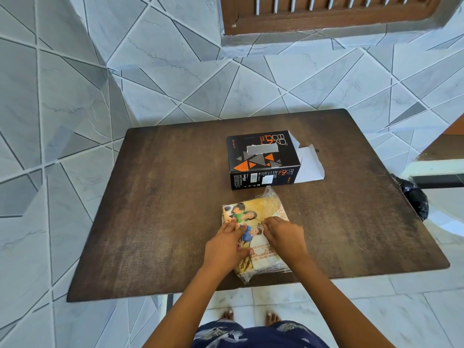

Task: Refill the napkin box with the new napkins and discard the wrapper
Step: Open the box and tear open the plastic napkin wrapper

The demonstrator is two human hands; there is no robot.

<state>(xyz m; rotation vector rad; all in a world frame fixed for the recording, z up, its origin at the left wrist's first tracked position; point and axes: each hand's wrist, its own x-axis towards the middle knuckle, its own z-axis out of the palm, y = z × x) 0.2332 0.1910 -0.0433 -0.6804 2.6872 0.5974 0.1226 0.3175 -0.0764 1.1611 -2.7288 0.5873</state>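
A pack of napkins in a printed plastic wrapper (261, 212) lies near the front edge of the brown table (155, 209). My left hand (227, 247) rests flat on the pack's left side. My right hand (285, 237) pinches the wrapper at the middle of the pack. Behind the pack stands the black napkin box (261, 159) with orange triangles, its white end flaps (308, 164) open to the right.
A black plastic bag (414, 197) hangs beside the table's right edge. Tiled wall rises behind the table, with a brown wooden window frame (326, 18) at top. My bare feet (248, 317) stand on the tiled floor below.
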